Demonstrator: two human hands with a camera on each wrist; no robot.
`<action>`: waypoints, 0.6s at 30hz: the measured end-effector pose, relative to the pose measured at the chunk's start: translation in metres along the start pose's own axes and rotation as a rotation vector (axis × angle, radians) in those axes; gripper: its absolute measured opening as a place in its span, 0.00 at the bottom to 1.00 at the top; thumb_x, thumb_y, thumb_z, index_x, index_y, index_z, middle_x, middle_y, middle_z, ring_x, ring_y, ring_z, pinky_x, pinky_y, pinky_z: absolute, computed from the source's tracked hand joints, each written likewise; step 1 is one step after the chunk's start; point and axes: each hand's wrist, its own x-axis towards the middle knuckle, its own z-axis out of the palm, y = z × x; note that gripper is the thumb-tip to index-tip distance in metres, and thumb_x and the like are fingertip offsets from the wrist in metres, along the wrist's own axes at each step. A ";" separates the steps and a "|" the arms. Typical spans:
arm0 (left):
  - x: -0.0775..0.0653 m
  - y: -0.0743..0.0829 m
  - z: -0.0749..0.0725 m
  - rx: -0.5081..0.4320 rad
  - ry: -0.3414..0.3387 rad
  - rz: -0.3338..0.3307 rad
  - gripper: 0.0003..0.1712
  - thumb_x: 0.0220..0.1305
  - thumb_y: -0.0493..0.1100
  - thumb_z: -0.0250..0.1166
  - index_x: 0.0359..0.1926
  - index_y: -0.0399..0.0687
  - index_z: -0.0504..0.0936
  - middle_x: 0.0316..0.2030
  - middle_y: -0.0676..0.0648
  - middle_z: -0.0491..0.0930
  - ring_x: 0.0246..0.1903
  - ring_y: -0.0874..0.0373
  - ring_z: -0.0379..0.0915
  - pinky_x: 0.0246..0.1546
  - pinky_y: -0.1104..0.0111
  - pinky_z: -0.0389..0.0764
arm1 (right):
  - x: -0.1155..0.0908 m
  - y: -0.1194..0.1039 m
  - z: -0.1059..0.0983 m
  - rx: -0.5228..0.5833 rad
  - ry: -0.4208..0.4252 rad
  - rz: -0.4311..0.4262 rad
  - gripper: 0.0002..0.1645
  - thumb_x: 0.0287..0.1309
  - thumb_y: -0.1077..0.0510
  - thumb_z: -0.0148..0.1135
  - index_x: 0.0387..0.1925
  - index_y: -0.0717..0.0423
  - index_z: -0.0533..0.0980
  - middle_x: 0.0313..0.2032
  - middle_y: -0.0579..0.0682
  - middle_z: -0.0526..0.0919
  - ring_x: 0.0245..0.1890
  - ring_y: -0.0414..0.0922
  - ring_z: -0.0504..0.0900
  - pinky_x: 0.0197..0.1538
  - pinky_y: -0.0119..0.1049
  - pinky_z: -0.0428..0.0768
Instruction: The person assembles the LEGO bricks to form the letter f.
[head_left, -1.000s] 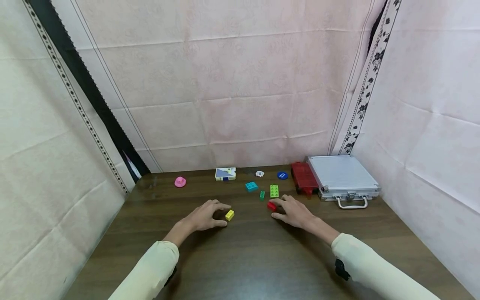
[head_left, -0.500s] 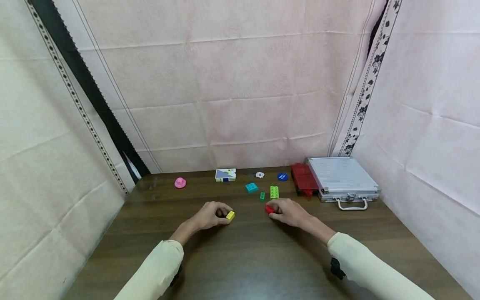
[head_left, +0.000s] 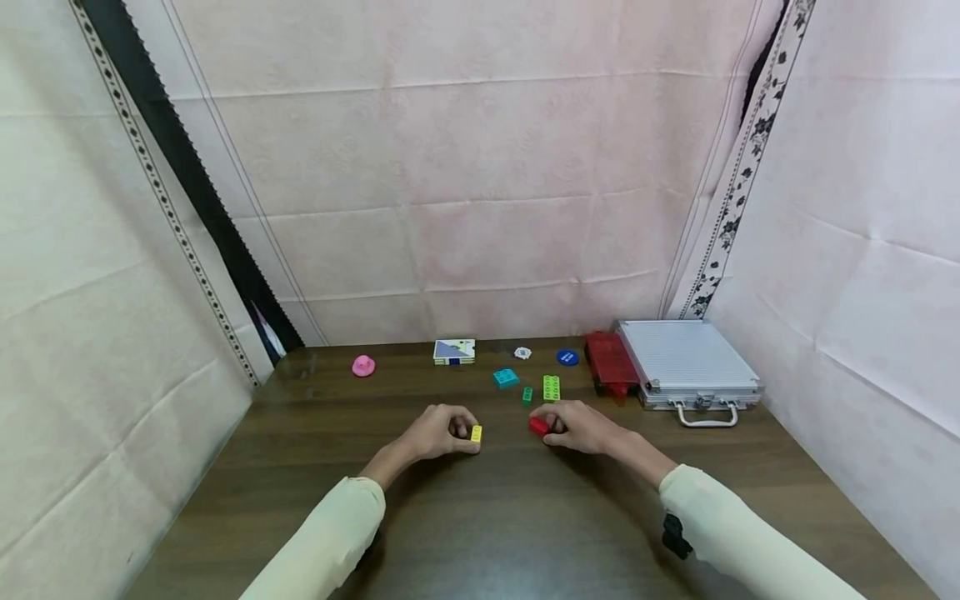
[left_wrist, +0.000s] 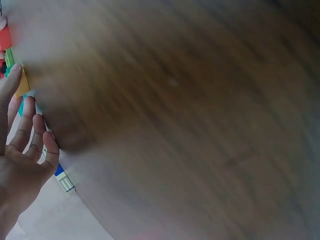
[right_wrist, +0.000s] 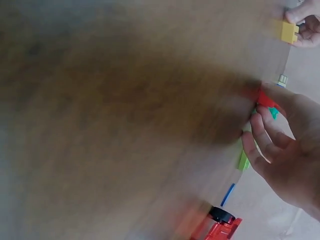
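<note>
Over the dark wooden table [head_left: 480,517], the left hand [head_left: 438,433] is pinching a yellow brick [head_left: 476,433] while the right hand [head_left: 577,427] is pinching a red brick [head_left: 537,426]; the next move likely calls for aligning studs before pressing them together.

Silver case [head_left: 686,364], pink toy [head_left: 363,366]

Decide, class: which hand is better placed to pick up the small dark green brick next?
Right. The right hand lies just in front of the dark green brick, though it already pinches the red brick. The left hand, holding the yellow brick, sits farther away.
</note>
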 end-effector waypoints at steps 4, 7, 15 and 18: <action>0.000 0.001 0.002 0.012 0.001 -0.009 0.18 0.58 0.50 0.80 0.47 0.50 0.88 0.33 0.50 0.81 0.32 0.60 0.72 0.35 0.68 0.75 | 0.003 -0.001 -0.001 0.033 -0.021 -0.031 0.22 0.65 0.61 0.71 0.60 0.56 0.80 0.42 0.47 0.83 0.39 0.43 0.80 0.43 0.35 0.79; 0.001 0.002 0.002 0.024 0.007 -0.018 0.18 0.58 0.50 0.81 0.46 0.50 0.88 0.32 0.52 0.79 0.31 0.61 0.71 0.34 0.68 0.74 | 0.006 -0.002 0.001 0.040 -0.001 -0.038 0.20 0.64 0.58 0.74 0.56 0.56 0.81 0.40 0.47 0.85 0.38 0.43 0.81 0.42 0.35 0.79; 0.000 0.006 0.004 0.042 0.027 -0.051 0.18 0.55 0.53 0.82 0.44 0.53 0.90 0.31 0.54 0.79 0.31 0.61 0.71 0.32 0.68 0.73 | 0.013 -0.008 0.008 0.067 0.024 -0.002 0.20 0.61 0.53 0.76 0.51 0.55 0.80 0.40 0.46 0.85 0.38 0.42 0.81 0.41 0.34 0.80; 0.001 0.005 0.004 0.043 0.032 -0.054 0.18 0.55 0.53 0.82 0.43 0.53 0.90 0.30 0.54 0.79 0.31 0.61 0.71 0.32 0.68 0.73 | 0.016 -0.010 0.008 0.070 0.013 -0.005 0.21 0.61 0.55 0.76 0.54 0.55 0.80 0.43 0.46 0.85 0.38 0.41 0.81 0.41 0.33 0.80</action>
